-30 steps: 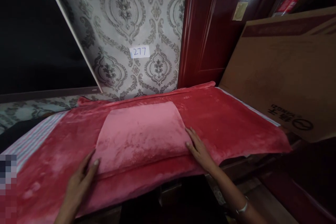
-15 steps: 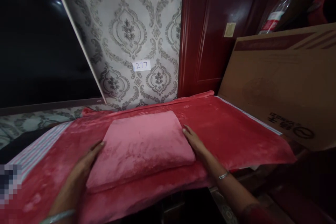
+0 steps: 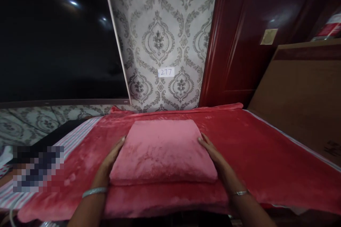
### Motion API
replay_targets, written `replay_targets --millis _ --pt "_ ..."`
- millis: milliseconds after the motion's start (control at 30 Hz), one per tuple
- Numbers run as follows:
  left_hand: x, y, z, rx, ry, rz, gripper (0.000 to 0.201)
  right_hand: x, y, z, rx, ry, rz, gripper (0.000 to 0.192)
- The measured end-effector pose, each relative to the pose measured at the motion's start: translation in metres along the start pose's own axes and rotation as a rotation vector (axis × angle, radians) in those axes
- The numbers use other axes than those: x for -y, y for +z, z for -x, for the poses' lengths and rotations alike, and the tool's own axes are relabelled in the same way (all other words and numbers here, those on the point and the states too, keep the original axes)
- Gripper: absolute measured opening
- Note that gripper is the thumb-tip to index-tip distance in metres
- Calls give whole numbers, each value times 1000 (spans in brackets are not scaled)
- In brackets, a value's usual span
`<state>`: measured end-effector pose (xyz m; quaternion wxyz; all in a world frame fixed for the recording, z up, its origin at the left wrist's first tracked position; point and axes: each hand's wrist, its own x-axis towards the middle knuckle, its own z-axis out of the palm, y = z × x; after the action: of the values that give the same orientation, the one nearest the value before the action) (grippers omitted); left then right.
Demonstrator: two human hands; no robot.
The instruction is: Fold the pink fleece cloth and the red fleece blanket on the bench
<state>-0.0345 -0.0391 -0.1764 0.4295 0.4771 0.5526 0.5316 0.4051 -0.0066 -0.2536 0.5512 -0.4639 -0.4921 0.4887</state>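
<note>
Folded pink cloth (image 3: 162,150) is now flanked evenly, one hand on each side edge. A second ago the hands lay lower and wider: the left near the cloth's front left corner, the right on its right edge. Since then both have been slid along the sides toward the far corners. The cloth now reads as a tighter, thicker, squared-off pad, where a flatter spread with a loose front flap was seen earlier. Judged from this, folding looks close to finished and the sides are being straightened or gripped.

Left hand (image 3: 110,159): open, fingers extended and pressed flat against the cloth's left edge, a bangle on the wrist. Right hand (image 3: 217,158): open likewise, fingers laid along the right edge, a thin bangle on the wrist. Nothing is pinched; whether fingertips are tucked beneath the cloth cannot be told.

The cloth lies in the middle of a red blanket (image 3: 266,156), which covers the work surface. To the cloth's left, striped fabric (image 3: 77,138) shows from under the blanket. Behind the cloth, patterned wallpaper (image 3: 160,35) bears a small label (image 3: 166,72) reading 277. To the far left of it, a dark panel (image 3: 53,42); to the right, a dark red door (image 3: 239,42) and a brown cardboard sheet (image 3: 301,95) leaning beside the blanket.
</note>
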Motion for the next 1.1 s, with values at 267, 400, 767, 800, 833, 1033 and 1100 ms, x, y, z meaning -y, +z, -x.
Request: replay_targets --millis 267,400,767,800,833,1033,1100 --pt "7 -3 -4 67 5 -102 121 -9 -3 11 -69 -8 -30 109" --pt "10 -3 -4 48 -7 -58 123 -6 -4 14 -23 5 -52 107" --pt "15 -9 -7 35 78 -175 110 10 0 19 45 -9 -71 105" --pt "16 -9 -8 27 91 -185 111 12 1 20 49 -14 -50 108" --pt "16 -9 -9 25 99 -191 113 13 2 20 52 -21 -30 111" --pt "22 -7 -8 29 102 -172 116 10 5 18 18 -99 73 113" --pt "25 -8 -8 18 121 -150 109 8 2 16 -6 -115 120 111"
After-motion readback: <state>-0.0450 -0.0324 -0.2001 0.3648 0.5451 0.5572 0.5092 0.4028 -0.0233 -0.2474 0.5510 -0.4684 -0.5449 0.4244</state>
